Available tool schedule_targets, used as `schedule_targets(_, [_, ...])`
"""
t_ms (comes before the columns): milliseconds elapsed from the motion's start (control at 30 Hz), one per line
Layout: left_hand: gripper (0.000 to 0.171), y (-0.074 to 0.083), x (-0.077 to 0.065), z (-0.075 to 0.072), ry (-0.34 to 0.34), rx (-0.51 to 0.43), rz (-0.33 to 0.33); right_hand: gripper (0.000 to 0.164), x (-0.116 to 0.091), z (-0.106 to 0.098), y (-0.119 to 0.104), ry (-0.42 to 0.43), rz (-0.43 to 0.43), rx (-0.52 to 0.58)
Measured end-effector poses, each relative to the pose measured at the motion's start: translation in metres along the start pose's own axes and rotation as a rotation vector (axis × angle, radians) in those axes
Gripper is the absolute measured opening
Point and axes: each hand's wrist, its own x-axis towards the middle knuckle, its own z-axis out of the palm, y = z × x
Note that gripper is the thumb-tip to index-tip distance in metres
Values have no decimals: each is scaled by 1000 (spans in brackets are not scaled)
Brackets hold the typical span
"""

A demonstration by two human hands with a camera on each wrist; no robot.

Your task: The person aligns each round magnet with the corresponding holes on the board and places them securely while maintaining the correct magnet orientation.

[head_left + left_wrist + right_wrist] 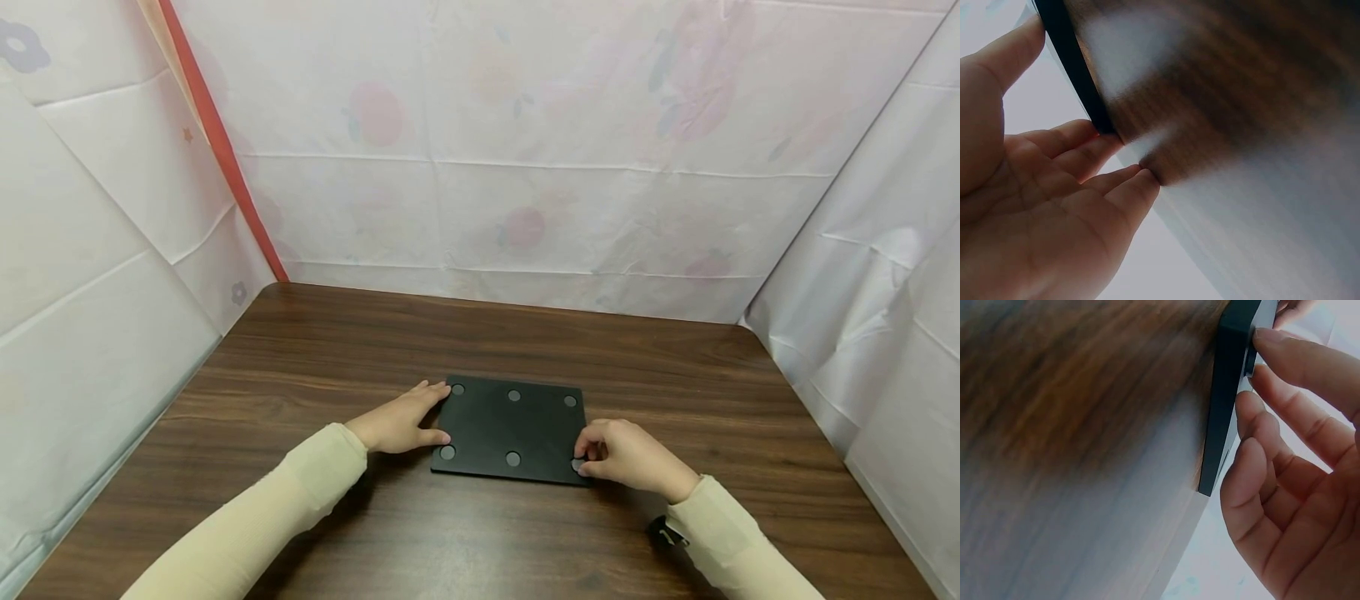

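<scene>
A thin black rectangular board (480, 425) lies flat on the table, with several small grey discs (513, 396) set along its far and near edges. My left hand (401, 423) rests at the board's left edge, thumb and fingers spread. In the left wrist view, that hand's fingertips touch the black edge (1075, 65). Over the near right corner, my right hand (628, 454) pinches a small round disc (577, 465) between thumb and index finger. Seen from the right wrist, the dark disc (1250, 359) stands slightly proud of the board (1225, 406), and the other fingers are curled.
The brown wood-grain table (337, 342) extends around the board on all sides. White patterned cloth (525, 167) hangs behind it, with more cloth at both sides. A red strip (225, 150) runs down the back left corner. A black band (666, 532) is at the right wrist.
</scene>
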Motion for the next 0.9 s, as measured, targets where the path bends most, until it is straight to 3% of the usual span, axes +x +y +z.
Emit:
schedule_targets(700, [79,0,3,0,-12,0,3,8,-3,1,5,-13,36,89])
schedule_targets(900, [78,-6,1,-1,-1,13,-5,10,-3,-4,12,78,74,109])
